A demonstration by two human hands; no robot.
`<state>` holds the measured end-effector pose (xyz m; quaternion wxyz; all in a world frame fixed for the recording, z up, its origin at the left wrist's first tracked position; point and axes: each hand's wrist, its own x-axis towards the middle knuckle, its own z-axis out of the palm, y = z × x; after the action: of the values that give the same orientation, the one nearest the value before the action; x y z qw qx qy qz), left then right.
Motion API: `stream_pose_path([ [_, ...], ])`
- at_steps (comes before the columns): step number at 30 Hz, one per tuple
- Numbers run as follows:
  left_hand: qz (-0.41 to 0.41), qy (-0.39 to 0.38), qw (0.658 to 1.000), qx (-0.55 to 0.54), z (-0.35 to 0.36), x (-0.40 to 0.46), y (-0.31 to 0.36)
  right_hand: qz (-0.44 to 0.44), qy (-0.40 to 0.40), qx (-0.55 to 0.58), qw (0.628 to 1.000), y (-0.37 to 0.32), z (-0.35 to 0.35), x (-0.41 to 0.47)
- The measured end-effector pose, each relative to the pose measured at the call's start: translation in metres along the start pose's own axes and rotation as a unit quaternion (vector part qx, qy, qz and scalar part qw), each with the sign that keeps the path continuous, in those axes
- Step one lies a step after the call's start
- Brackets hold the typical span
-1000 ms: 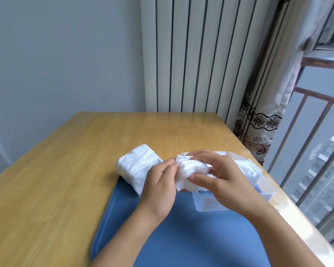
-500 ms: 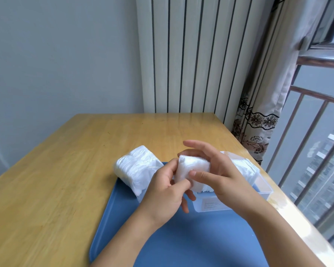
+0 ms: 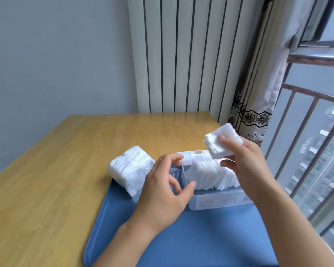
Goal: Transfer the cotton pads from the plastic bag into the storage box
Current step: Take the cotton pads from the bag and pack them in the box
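Note:
A clear plastic bag [image 3: 129, 168] stuffed with white cotton pads lies at the blue tray's far left corner. To its right stands the translucent storage box [image 3: 216, 201], with a row of cotton pads [image 3: 210, 174] standing upright inside. My right hand [image 3: 245, 162] pinches a small stack of pads [image 3: 223, 140] and holds it above the box's far right end. My left hand [image 3: 166, 185] hovers between bag and box, fingers loosely curved, holding nothing, with its thumb near the box's left wall.
The blue tray [image 3: 191, 243] lies on a wooden table [image 3: 56, 170]. A white radiator [image 3: 181, 54] stands behind the table. At the right are a patterned curtain [image 3: 256, 105] and a window railing [image 3: 307, 132], close to the table's right edge.
My right hand has lifted the stack of pads up and to the right, above the box. My left hand let go of the stack and dropped back toward the box's left side.

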<state>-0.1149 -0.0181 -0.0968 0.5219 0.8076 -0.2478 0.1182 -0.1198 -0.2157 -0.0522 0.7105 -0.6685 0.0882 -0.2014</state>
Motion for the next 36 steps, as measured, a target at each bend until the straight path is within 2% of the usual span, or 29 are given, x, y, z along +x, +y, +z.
stream_pose_path([
  [1,0.018,-0.008,0.999,0.032,0.001,-0.001,0.0,0.026,0.011,0.006,1.0,0.001,0.0,0.001],
  [3,0.035,-0.034,0.996,0.08,0.005,-0.002,-0.002,0.057,-0.022,-0.03,0.998,0.004,0.008,-0.003],
  [5,0.02,-0.065,0.992,0.105,0.007,-0.003,-0.004,0.047,-0.081,-0.077,0.993,0.01,0.02,-0.011],
  [7,0.002,-0.093,0.989,0.113,0.009,-0.004,-0.007,0.034,-0.107,-0.105,0.988,0.014,0.03,-0.017],
  [12,0.008,-0.159,0.974,0.161,0.011,-0.005,-0.013,0.06,-0.098,-0.188,0.975,0.028,0.033,-0.013],
  [20,0.05,-0.158,0.975,0.15,0.011,-0.007,-0.013,0.068,-0.06,-0.309,0.947,0.028,0.019,-0.004],
  [24,0.054,-0.156,0.976,0.141,0.012,-0.007,-0.014,0.032,-0.049,-0.413,0.909,0.032,0.02,-0.005],
  [30,0.069,-0.153,0.976,0.137,0.015,-0.01,-0.013,-0.005,-0.01,-0.585,0.811,0.029,0.041,-0.018],
  [33,0.079,-0.153,0.977,0.128,0.016,-0.011,-0.011,-0.016,-0.016,-0.645,0.764,0.028,0.05,-0.019],
  [36,0.073,-0.157,0.978,0.116,0.015,-0.01,-0.012,-0.027,-0.029,-0.66,0.75,0.032,0.051,-0.016],
])
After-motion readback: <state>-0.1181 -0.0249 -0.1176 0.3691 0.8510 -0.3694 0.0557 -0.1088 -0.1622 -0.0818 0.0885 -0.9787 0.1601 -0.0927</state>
